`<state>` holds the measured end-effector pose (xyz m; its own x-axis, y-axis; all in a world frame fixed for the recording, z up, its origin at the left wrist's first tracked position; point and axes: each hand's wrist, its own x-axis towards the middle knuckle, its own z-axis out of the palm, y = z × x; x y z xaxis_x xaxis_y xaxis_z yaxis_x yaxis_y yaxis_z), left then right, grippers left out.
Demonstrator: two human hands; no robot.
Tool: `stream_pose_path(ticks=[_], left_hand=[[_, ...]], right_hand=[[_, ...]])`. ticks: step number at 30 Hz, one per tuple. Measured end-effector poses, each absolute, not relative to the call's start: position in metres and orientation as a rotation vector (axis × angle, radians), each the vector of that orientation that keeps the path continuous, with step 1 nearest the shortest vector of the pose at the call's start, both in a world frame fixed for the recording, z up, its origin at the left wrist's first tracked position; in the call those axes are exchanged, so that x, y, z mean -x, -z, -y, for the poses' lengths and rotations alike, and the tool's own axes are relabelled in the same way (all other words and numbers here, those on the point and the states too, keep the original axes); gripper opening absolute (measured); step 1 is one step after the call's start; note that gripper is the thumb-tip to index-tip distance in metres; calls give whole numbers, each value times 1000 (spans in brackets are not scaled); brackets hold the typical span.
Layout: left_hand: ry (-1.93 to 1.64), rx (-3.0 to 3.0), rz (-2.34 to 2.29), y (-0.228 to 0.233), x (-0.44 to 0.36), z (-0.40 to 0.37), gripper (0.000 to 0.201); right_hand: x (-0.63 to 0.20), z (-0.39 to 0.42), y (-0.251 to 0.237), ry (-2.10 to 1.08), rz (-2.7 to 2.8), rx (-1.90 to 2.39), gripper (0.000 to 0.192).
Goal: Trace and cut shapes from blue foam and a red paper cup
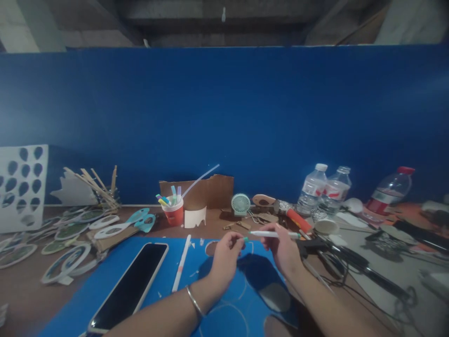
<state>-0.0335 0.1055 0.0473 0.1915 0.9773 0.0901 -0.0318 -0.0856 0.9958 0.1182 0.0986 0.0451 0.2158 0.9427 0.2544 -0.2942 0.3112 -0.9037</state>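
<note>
Over the blue sheet, my right hand grips a white marker with green ends, held nearly level and pointing left. My left hand, with a bangle at its wrist, pinches a small green marker cap just left of the marker's tip. Cap and tip look slightly apart. Faint pale circles are drawn on the sheet below. A second white marker lies left of my left hand, and a brown round piece is partly behind that hand.
A phone lies on the sheet's left. Behind are a red cup of markers, a small fan and cardboard. Cut-out rings pile at left. Bottles, a black tool and cords crowd the right.
</note>
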Motion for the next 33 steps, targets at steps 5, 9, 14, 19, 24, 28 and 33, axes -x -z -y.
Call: stream_pose_path(ticks=[5,9,14,19,24,28,33], left_hand=[[-1170,-1326,-996,-51,34,-104,23],[-1181,-1308,-996,-53,34,-103,22],[-1167,-1290,-968,-55,32,-100,21],[-1139,-1220,-971,-59,29,-88,26],[-1151,-1188,-984,-61,28,-78,27],[-1146,-1203,-979,-60,26,-79,20],[-1177,-1326,-953,-89,31,-93,15]], right_hand=[[-117,-98,-47,-1033,893,894,28],[-115,-98,-46,-1045,848,932,29],[-109,-98,-43,-1103,856,958,30],[-104,-92,-44,-1141,874,967,30],[-102,-87,-41,-1161,878,980,36],[-100,-84,-42,-1133,923,984,38],[-99,-84,-53,-1103,1049,937,34]])
